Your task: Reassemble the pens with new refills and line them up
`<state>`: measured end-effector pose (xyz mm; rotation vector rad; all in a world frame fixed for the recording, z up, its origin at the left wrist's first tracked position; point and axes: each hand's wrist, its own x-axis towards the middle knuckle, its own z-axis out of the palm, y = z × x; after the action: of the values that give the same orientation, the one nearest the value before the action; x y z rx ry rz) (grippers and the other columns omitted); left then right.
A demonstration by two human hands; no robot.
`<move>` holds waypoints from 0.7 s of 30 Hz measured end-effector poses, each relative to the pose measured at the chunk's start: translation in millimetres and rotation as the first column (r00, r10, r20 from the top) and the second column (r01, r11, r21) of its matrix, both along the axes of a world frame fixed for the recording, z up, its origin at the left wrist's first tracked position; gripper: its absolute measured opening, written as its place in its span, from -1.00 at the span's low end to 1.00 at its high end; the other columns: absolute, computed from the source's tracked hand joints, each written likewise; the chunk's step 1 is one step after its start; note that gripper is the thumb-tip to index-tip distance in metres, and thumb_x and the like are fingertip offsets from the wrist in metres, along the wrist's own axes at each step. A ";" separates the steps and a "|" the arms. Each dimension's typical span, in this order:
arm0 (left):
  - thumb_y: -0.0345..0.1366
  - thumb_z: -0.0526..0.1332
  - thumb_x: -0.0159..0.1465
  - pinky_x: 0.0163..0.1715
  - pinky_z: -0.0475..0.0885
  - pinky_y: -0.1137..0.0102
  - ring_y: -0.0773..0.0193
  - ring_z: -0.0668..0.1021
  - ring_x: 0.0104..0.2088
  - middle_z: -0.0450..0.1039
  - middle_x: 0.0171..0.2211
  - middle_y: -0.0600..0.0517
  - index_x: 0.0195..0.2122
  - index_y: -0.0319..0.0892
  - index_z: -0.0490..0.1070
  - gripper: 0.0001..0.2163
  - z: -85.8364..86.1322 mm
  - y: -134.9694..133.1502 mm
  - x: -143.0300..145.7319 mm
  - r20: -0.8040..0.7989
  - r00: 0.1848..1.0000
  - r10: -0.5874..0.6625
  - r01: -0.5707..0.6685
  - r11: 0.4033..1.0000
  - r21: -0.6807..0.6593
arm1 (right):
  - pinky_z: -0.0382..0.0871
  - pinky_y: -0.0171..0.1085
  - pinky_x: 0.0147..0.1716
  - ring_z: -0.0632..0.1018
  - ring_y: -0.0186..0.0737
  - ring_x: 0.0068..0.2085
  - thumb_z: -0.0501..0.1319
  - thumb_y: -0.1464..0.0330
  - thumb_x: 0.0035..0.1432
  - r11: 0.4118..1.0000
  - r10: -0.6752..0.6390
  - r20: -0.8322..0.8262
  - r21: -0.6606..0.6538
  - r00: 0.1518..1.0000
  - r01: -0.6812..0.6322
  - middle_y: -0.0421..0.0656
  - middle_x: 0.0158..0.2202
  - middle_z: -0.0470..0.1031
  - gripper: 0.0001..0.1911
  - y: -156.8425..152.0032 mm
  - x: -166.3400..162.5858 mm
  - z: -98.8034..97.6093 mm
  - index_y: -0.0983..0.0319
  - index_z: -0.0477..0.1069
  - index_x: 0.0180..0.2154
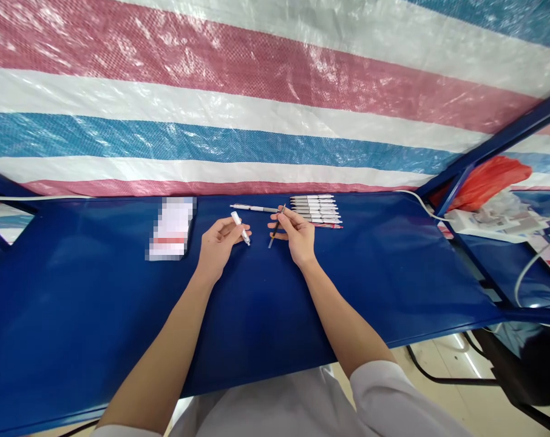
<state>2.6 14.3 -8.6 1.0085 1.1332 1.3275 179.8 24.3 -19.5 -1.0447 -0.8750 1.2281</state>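
My left hand (219, 243) pinches a white pen barrel (240, 227), which slants down to the right over the blue table. A short way to the right, my right hand (297, 235) is closed on a thin dark pen refill (274, 237) with a clear lower end. Behind and between the two hands, a white and grey pen (255, 208) lies crosswise on the table. Just beyond my right hand is a neat stack of several similar pens (315, 206), with a red pen (328, 226) at its near side.
A blurred-out white and red rectangular item (171, 229) lies on the blue table (97, 291) at left. Striped plastic sheeting (257, 103) hangs behind. To the right are a blue metal frame (498, 141), a red plastic bag (488, 182) and a white cable (525, 273).
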 end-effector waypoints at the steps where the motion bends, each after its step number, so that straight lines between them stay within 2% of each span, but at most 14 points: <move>1: -0.19 0.43 0.09 -0.12 0.57 0.15 0.14 0.66 -0.27 0.61 -0.29 -0.03 -0.19 -0.21 0.49 -0.69 0.2 -0.5 0.2 -0.005 1.000 0.002 -0.002 1.000 0.004 | 0.62 -0.27 -0.36 0.67 -0.25 -0.28 0.36 0.11 0.03 1.000 0.001 0.007 -0.001 1.000 -0.001 -0.17 -0.24 0.64 -0.57 -0.3 -0.3 0.2 0.16 0.51 -0.08; 9: -0.17 0.42 0.11 -0.12 0.58 0.15 0.11 0.66 -0.23 0.62 -0.25 -0.05 -0.10 -0.17 0.48 -0.64 -3.5 -2.0 0.3 -0.084 0.996 -0.016 0.023 0.997 0.080 | 0.61 -0.28 -0.39 0.67 -0.23 -0.29 0.36 0.12 0.04 0.999 -0.008 0.021 0.034 1.000 0.007 -0.19 -0.28 0.64 -0.60 -2.1 0.2 -0.3 0.15 0.51 -0.11; 21: -0.15 0.42 0.10 -0.12 0.57 0.17 0.12 0.66 -0.24 0.61 -0.26 -0.04 -0.19 -0.17 0.46 -0.68 -0.8 -6.0 -1.6 -0.146 0.989 0.036 -0.019 0.993 0.119 | 0.63 -0.29 -0.43 0.67 -0.23 -0.30 0.39 0.12 -0.01 0.999 -0.021 0.031 0.033 0.999 0.020 -0.20 -0.28 0.60 -0.62 -3.2 -3.3 1.9 0.16 0.52 -0.17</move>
<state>1.1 8.4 -9.4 1.1981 1.1942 1.3724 176.5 21.1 -17.6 -1.0464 -0.9036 1.1796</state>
